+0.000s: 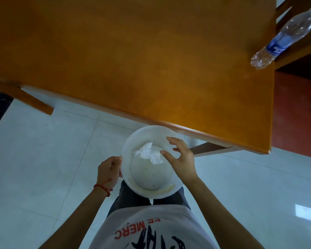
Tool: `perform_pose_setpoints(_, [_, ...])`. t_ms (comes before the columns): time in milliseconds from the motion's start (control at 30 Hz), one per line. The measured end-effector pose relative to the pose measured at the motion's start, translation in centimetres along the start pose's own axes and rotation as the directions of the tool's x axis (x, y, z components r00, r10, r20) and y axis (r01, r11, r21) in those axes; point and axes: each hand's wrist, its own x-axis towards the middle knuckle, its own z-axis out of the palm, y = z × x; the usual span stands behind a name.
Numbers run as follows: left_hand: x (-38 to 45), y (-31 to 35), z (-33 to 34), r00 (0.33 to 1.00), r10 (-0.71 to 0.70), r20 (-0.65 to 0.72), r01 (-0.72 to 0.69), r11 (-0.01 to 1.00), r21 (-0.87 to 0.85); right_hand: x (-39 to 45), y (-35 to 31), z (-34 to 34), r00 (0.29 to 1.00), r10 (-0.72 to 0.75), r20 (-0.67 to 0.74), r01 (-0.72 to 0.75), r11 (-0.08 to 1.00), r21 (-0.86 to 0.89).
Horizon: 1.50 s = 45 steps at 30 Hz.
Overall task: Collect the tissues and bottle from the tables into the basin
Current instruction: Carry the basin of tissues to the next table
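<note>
"MERC" is showing in red on the shirt [151, 230]; the bottle [284, 37], blue-labelled, is lying far right on the orange desk [133, 51] over pale floor tiles [43, 159]. The left hand [109, 169] is gripping the basin [131, 184] holding a tissue [148, 152]; the right hand [181, 159] is hovering spread wide.

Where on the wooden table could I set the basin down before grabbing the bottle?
Nearly the whole wooden table is bare, from its near edge above the white basin across to the left. The only crowded spot is the far right edge, where the plastic water bottle stands. The left hand grips the basin's rim; the right hand hovers open over the crumpled tissue inside.
</note>
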Motion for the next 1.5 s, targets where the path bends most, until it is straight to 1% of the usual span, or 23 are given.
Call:
perform_pose_setpoints(133, [0.0, 0.0, -0.4, 0.998, 0.043, 0.045, -0.043, 0.999, 0.0, -1.3, 1.2, -1.0, 0.985, 0.029, -0.169, -0.037, 0.998, -0.048])
perform_pose_setpoints(300, [0.3, -0.1, -0.9, 0.988, 0.075, 0.132, -0.076, 0.997, 0.005, -4.1, 3.2, -2.1, 0.932, 0.13, -0.339, -0.179, 0.977, -0.118])
perform_pose_setpoints(333, [0.5, -0.1, -1.0, 0.986, 0.081, 0.149, -0.084, 0.996, 0.015, -4.8, 3.5, -2.1, 0.916, 0.173, -0.361, -0.222, 0.97, -0.098])
perform_pose_setpoints(400, [0.8, 0.0, -1.0, 0.977, 0.099, 0.188, -0.109, 0.993, 0.044, -6.2, 3.9, -2.2, 0.877, 0.293, -0.381, -0.31, 0.951, 0.017])
perform_pose_setpoints(467, [1.1, 0.2, -0.8, 0.965, 0.123, 0.231, -0.142, 0.988, 0.068, -7.7, 4.2, -2.3, 0.829, 0.409, -0.383, -0.39, 0.912, 0.129])
perform_pose_setpoints(567, [1.3, 0.9, -0.1, 0.937, 0.165, 0.307, -0.207, 0.972, 0.109, -10.2, 5.2, -2.1, 0.744, 0.539, -0.395, -0.485, 0.842, 0.237])
perform_pose_setpoints(667, [0.9, 1.7, 1.0, 0.902, 0.21, 0.377, -0.278, 0.951, 0.134, -12.6, 6.0, -2.0, 0.666, 0.61, -0.429, -0.505, 0.792, 0.342])
perform_pose_setpoints(800, [-0.3, 2.5, 2.9, 0.853, 0.24, 0.464, -0.345, 0.926, 0.154, -16.2, 6.8, -2.2, 0.575, 0.649, -0.498, -0.468, 0.76, 0.45])
perform_pose_setpoints(900, [-1.4, 3.0, 4.6, 0.795, 0.25, 0.553, -0.399, 0.902, 0.166, -19.4, 7.5, -2.1, 0.497, 0.671, -0.55, -0.431, 0.741, 0.515])
perform_pose_setpoints(933, [-2.2, 3.1, 5.4, 0.767, 0.256, 0.589, -0.425, 0.889, 0.167, -20.9, 7.7, -2.0, 0.461, 0.68, -0.57, -0.411, 0.733, 0.543])
perform_pose_setpoints(1033, [-3.8, 3.3, 6.7, 0.712, 0.269, 0.648, -0.472, 0.868, 0.158, -24.0, 7.8, -1.5, 0.384, 0.701, -0.601, -0.364, 0.713, 0.599])
perform_pose_setpoints(1167, [-7.2, 3.0, 8.5, 0.609, 0.245, 0.755, -0.543, 0.822, 0.171, -30.0, 7.9, -0.2, 0.233, 0.742, -0.629, -0.308, 0.67, 0.676])
perform_pose_setpoints(1300, [-11.1, 3.2, 10.9, 0.499, 0.207, 0.841, -0.6, 0.783, 0.164, -35.3, 7.9, 1.3, 0.08, 0.779, -0.622, -0.259, 0.619, 0.742])
perform_pose_setpoints(1400, [-14.3, 3.4, 13.0, 0.406, 0.179, 0.896, -0.633, 0.762, 0.135, -38.9, 7.7, 2.4, -0.061, 0.784, -0.617, -0.196, 0.597, 0.778])
perform_pose_setpoints(1500, [-17.3, 3.8, 15.2, 0.304, 0.162, 0.939, -0.69, 0.717, 0.1, -41.7, 7.4, 3.3, -0.201, 0.779, -0.594, -0.128, 0.58, 0.804])
